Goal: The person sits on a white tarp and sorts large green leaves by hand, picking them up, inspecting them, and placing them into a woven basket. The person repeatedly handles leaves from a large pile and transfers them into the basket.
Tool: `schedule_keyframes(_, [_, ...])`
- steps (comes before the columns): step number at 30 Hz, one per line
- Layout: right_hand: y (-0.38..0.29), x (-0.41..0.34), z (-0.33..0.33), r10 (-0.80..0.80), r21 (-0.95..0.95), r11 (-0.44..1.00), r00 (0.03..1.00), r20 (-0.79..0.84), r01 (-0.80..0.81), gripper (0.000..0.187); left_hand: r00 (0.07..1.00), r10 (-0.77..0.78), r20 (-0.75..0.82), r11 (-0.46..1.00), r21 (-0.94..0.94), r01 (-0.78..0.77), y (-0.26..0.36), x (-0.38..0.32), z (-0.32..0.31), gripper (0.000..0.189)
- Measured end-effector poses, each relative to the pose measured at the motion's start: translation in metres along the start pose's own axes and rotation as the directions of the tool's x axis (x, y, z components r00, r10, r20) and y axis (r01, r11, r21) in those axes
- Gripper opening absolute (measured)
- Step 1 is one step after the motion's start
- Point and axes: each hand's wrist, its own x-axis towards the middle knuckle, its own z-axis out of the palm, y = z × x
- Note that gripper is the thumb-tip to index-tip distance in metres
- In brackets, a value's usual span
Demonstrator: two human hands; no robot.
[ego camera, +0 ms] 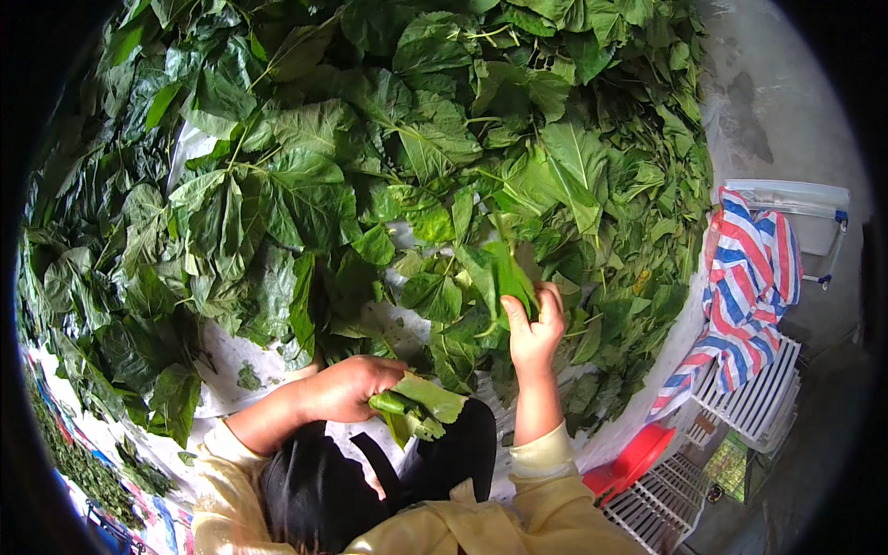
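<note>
Large green leaves (305, 201) lie in a thick layer before me. My left hand (357, 390) is closed around a small bunch of folded and rolled green leaves (423, 406), held over my lap near the dark cloth on my legs. Farther right, my right hand (535, 326) pinches a bright green leaf (512, 277) between thumb and fingers, just above the leaf layer. The far end of that leaf looks blurred. White sheeting (232, 361) shows between the leaves near my left forearm.
A red, white and blue striped cloth (749, 277) hangs at the right. Beside it are white slatted crates (753, 388), a red plastic basin (631, 461) and a folding metal-legged stand (791, 198) on the concrete floor (777, 90). More small leaves (87, 465) lie at the lower left.
</note>
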Motion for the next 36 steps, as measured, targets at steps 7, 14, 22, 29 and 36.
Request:
schedule_keyframes(7, [0.0,-0.021,0.013,0.352,0.441,0.865,0.915,-0.194,-0.24,0.04,0.996,0.061,-0.069,0.996,-0.058,-0.065,-0.005,-0.008,0.0,0.031])
schedule_keyframes(14, [-0.069,-0.036,0.006,-0.241,0.163,0.963,0.959,0.149,0.216,0.015,0.96,-0.069,-0.271,0.836,-0.541,-0.093,-0.01,-0.011,0.002,0.027])
schedule_keyframes(22, [-0.033,-0.01,0.037,0.135,0.302,0.816,0.671,0.729,-0.492,0.031,0.6,-0.376,-0.706,0.835,-0.539,-0.112,-0.035,-0.03,-0.011,0.01])
schedule_keyframes(29, [0.111,0.165,0.053,0.09,-0.279,0.958,0.994,0.068,-0.067,0.085,0.99,-0.125,-0.068,0.986,-0.12,0.117,0.027,-0.042,-0.034,0.095])
schedule_keyframes(36, [-0.099,0.029,0.295,0.276,-0.451,0.883,0.63,0.726,0.133,0.085,0.927,0.081,0.366,0.966,-0.256,0.017,0.041,-0.047,-0.032,0.088])
